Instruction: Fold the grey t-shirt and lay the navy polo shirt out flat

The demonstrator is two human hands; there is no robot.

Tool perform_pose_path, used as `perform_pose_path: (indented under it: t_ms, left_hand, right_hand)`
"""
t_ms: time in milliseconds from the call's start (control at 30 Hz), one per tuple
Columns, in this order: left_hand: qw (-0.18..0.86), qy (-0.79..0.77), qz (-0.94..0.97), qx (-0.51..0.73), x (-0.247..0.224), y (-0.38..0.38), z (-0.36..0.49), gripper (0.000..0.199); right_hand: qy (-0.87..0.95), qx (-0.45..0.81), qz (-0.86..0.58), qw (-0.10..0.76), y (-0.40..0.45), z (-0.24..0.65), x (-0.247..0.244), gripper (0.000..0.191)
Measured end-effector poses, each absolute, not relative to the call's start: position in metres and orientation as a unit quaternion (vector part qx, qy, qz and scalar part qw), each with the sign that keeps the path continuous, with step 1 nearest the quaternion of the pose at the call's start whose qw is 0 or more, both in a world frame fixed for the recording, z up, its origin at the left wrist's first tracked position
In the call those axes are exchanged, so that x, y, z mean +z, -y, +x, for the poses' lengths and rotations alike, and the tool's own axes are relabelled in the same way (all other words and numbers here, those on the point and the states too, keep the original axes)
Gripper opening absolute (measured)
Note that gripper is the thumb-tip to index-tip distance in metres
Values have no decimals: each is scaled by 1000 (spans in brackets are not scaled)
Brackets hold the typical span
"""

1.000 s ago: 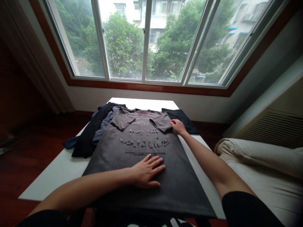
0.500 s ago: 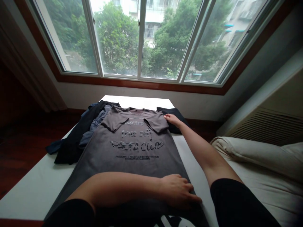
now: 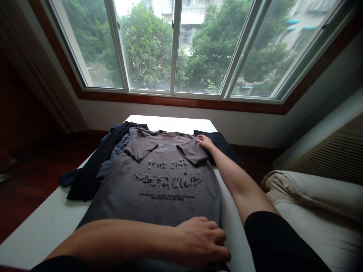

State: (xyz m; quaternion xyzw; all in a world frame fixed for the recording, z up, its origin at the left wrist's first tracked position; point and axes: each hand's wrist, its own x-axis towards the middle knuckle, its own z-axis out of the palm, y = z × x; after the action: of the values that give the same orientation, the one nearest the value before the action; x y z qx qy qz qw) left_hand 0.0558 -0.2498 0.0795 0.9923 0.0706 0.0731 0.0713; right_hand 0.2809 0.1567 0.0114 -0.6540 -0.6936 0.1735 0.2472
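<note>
A grey T-shirt (image 3: 176,207) with dark lettering lies face up on the white table (image 3: 31,223), its sleeves turned in over the chest. My left arm reaches across the lower part of the shirt. At the shirt's right side edge my left hand (image 3: 202,240) is closed, its fingers curled over the fabric. Farther off, my right hand (image 3: 206,142) pinches the shirt at its right shoulder, beside the sleeve. The lower hem is mostly hidden behind my left forearm.
Dark and blue garments (image 3: 87,168) lie heaped along the table's left side. A folded black garment (image 3: 222,145) sits at the far right corner. To the right is a bed with a rolled cream quilt (image 3: 317,192). Behind the table is a window (image 3: 176,53).
My left hand's fingers have gone from more spread to curled on the shirt's side edge, which is drawn slightly inward. My right hand stays at the shoulder. The view has shifted slightly.
</note>
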Motion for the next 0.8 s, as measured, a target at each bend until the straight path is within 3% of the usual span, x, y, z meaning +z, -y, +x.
perform_pose_path:
  t_ms: [167, 333, 433, 800]
  left_hand:
    - [42, -59, 989, 127, 66, 255, 35, 20]
    - [4, -79, 982, 170, 40, 258, 27, 17]
    - [-2, -94, 979, 180, 40, 260, 18, 15]
    - [-11, -33, 971, 235, 32, 273, 2, 22]
  right_hand:
    - [691, 159, -676, 199, -182, 265, 10, 51]
    - [679, 151, -700, 161, -195, 255, 21, 77]
    - [680, 148, -705, 138, -201, 248, 33, 83]
    - [709, 112, -674, 173, -209, 196, 81, 46]
